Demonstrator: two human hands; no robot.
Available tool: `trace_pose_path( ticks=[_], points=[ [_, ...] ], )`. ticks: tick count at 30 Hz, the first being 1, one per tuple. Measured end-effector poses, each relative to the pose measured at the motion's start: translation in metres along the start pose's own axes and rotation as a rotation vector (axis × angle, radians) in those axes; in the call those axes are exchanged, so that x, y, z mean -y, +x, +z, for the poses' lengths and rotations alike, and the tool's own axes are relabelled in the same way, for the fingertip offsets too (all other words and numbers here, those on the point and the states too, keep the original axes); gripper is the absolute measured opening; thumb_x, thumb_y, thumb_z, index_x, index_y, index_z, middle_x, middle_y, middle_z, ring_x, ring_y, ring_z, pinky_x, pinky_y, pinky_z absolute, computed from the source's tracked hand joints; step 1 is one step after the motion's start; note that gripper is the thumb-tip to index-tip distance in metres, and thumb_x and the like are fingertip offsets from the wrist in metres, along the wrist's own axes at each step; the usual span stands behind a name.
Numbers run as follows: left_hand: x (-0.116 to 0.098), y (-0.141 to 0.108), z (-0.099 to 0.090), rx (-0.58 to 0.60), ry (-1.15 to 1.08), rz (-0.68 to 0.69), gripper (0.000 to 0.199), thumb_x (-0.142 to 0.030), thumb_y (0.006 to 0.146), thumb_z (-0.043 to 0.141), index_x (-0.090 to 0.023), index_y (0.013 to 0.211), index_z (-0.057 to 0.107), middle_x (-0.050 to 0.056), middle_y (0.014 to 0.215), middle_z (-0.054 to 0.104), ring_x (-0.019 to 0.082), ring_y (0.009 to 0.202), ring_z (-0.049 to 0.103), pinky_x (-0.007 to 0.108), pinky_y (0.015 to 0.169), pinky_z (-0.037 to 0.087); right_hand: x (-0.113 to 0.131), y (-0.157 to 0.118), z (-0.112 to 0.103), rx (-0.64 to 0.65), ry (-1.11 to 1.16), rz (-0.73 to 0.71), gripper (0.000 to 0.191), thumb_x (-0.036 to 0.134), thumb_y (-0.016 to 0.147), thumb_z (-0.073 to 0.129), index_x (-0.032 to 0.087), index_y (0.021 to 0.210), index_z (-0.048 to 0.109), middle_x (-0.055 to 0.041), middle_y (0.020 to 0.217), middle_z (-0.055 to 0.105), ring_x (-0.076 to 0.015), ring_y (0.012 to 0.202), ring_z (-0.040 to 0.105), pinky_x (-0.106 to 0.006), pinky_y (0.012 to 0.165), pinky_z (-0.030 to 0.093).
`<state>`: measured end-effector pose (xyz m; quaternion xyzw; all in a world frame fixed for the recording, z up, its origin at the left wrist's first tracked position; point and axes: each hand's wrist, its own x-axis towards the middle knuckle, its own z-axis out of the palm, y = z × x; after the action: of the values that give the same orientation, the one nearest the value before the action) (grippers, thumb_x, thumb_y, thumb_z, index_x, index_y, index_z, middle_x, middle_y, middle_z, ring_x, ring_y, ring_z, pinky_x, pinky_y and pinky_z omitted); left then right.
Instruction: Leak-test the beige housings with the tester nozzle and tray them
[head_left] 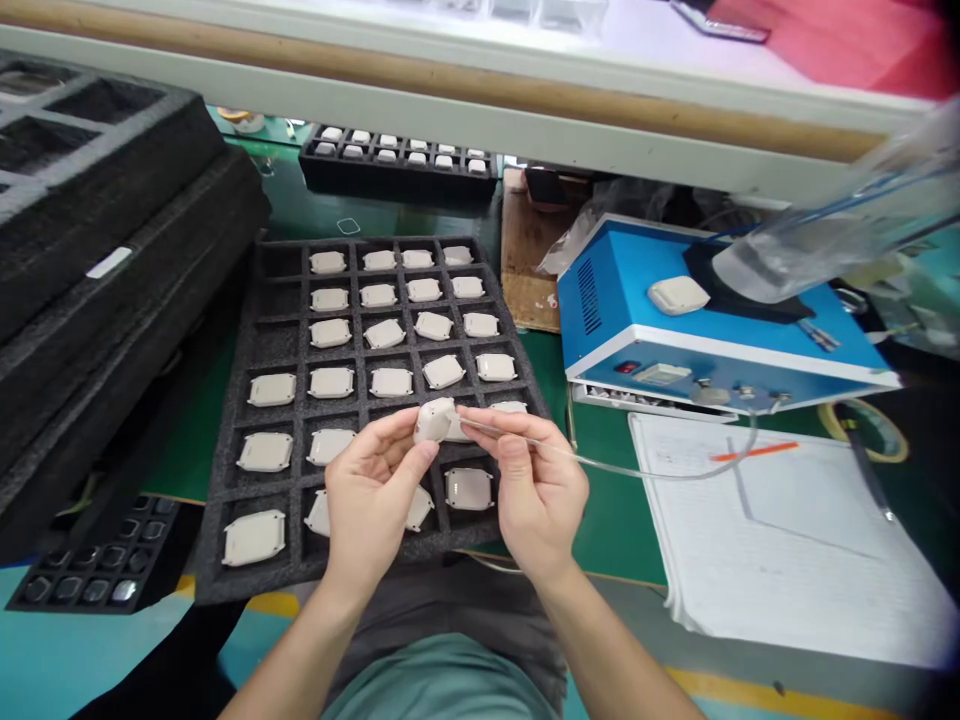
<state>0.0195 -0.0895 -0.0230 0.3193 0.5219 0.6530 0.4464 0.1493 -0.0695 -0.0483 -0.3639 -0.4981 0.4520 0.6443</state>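
Note:
My left hand (375, 495) grips a small pale watch-like case (433, 420) between thumb and fingers, tilted above a black foam tray. My right hand (536, 490) pinches the end of a thin clear tube (622, 468), its tip close to the case; whether they touch cannot be made out. The tube runs right to a blue box (720, 350). Under both hands lies the foam tray (225, 480), with similar pale cases in most compartments; one at the lower right (469, 489) looks greyer. The upper left compartments hold none.
Stacked black foam trays (112, 230) rise at the left. Behind is a smaller tray of white pieces (397, 180) under a shelf edge (450, 110). At the right lie papers (787, 540) and a tape roll (892, 435). Another case (678, 294) rests on the blue box.

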Motion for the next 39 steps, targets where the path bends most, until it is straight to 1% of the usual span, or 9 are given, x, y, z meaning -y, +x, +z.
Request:
trace_pose_path(
  ticks=[4,9,19,23,27,32,37,39],
  points=[
    [0.0003,-0.0010,0.0002,0.000,0.012,0.010,0.024,-0.016,0.077,0.087,-0.019,0.100,0.080,0.005,0.102,0.083,0.019,0.096,0.080,0.024,0.090,0.064,0.0010,0.0004,-0.0008,0.002,-0.022,0.002,0.018,0.027,0.105,0.058,0.024,0.112,0.074,-0.0061,0.110,0.081,-0.0217,0.105,0.079,-0.040,0.094,0.068],
    [0.0012,-0.0009,0.0000,0.001,0.021,0.013,0.025,-0.017,0.078,0.087,-0.018,0.101,0.079,0.005,0.102,0.083,0.019,0.096,0.080,0.024,0.091,0.064,0.0014,0.0006,0.0002,-0.005,0.021,0.007,0.017,0.026,0.105,0.058,0.024,0.111,0.074,-0.0050,0.110,0.081,-0.0205,0.105,0.079,-0.038,0.093,0.068],
    [0.0006,-0.0013,0.0000,-0.016,0.060,-0.003,0.029,-0.025,0.076,0.089,-0.017,0.102,0.079,0.009,0.104,0.083,0.026,0.098,0.080,0.037,0.094,0.064,0.0023,0.0008,0.0026,-0.019,0.059,0.024,0.015,0.027,0.104,0.059,0.024,0.108,0.073,-0.0057,0.108,0.081,-0.0207,0.104,0.079,-0.040,0.092,0.069],
    [-0.0010,-0.0019,0.0003,-0.009,0.047,0.000,0.027,-0.023,0.076,0.089,-0.018,0.101,0.080,0.007,0.103,0.083,0.024,0.098,0.080,0.034,0.093,0.064,0.0025,0.0009,0.0029,-0.028,0.070,0.030,0.013,0.029,0.104,0.061,0.024,0.107,0.072,-0.0061,0.107,0.081,-0.0215,0.103,0.080,-0.041,0.091,0.070],
    [-0.0018,-0.0018,0.0010,0.000,0.044,0.014,0.024,-0.020,0.077,0.087,-0.019,0.100,0.080,0.006,0.102,0.083,0.022,0.097,0.080,0.031,0.092,0.064,0.0019,0.0013,0.0026,-0.029,0.072,0.035,0.013,0.028,0.104,0.061,0.024,0.106,0.073,-0.0054,0.107,0.081,-0.0208,0.103,0.080,-0.040,0.092,0.069],
    [-0.0016,-0.0017,0.0010,0.010,0.047,0.015,0.024,-0.020,0.077,0.087,-0.019,0.100,0.080,0.006,0.102,0.083,0.022,0.097,0.080,0.031,0.092,0.064,0.0015,0.0018,0.0026,-0.029,0.070,0.029,0.013,0.026,0.104,0.060,0.023,0.107,0.073,-0.0056,0.108,0.081,-0.0212,0.104,0.079,-0.040,0.092,0.069],
    [-0.0020,-0.0017,0.0006,0.009,0.066,-0.001,0.027,-0.023,0.076,0.088,-0.018,0.101,0.079,0.008,0.104,0.083,0.025,0.098,0.080,0.035,0.094,0.064,0.0014,0.0012,0.0026,-0.022,0.071,0.038,0.013,0.028,0.103,0.060,0.023,0.107,0.072,-0.0063,0.108,0.080,-0.0222,0.105,0.079,-0.042,0.092,0.069],
    [-0.0021,-0.0013,0.0006,0.009,0.074,0.000,0.028,-0.024,0.076,0.089,-0.018,0.101,0.079,0.008,0.104,0.083,0.025,0.098,0.080,0.035,0.094,0.064,0.0010,0.0014,0.0026,-0.020,0.084,0.036,0.013,0.028,0.103,0.060,0.023,0.106,0.072,-0.0061,0.108,0.080,-0.0222,0.106,0.079,-0.041,0.092,0.069]
  ],
)
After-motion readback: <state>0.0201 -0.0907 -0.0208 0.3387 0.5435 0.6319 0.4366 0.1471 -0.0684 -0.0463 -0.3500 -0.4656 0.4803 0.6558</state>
